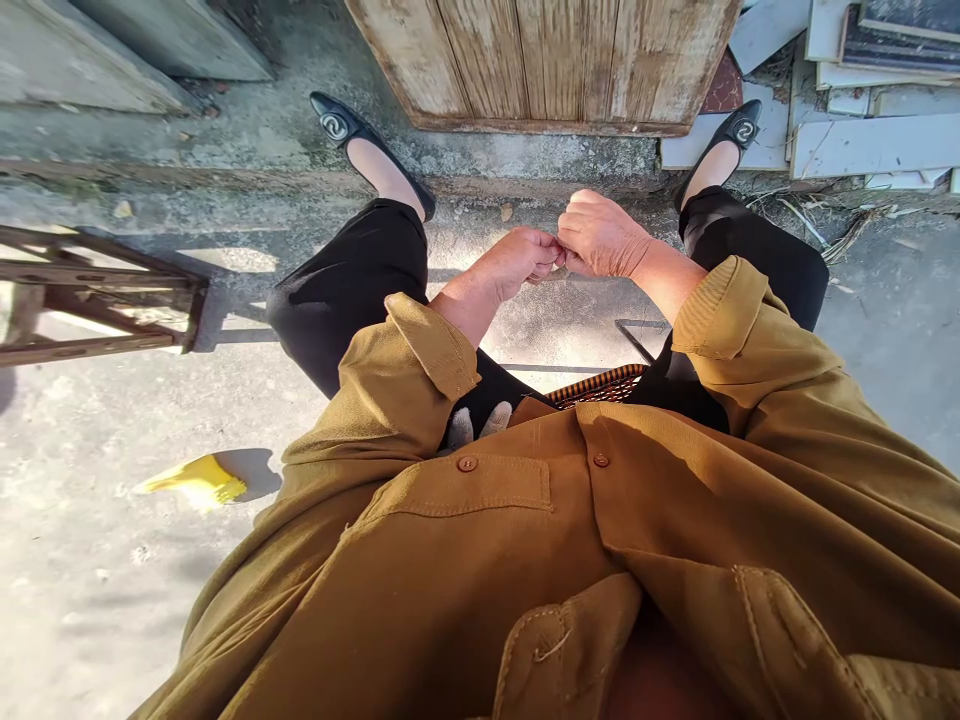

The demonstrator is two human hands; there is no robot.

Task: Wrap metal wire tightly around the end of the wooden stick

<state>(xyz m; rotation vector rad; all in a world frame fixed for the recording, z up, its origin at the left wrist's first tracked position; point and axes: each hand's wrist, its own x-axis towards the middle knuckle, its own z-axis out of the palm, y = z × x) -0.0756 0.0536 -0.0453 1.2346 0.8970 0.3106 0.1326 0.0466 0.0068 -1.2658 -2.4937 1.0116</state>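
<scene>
The left hand (pixel 519 262) and right hand (pixel 600 235) meet with fingers curled in narrow, tips together; whether they pinch anything, I cannot tell. Anything small there could drop to the floor (pixel 551 330) below if either of the 2 grips slackened. Nearer the body than the left hand, what looks like a glove (pixel 460 428) rests at the lap and might slide off if the legs shifted. The panel (pixel 566 60) is beyond both hands; a careless foot could bump it.
</scene>
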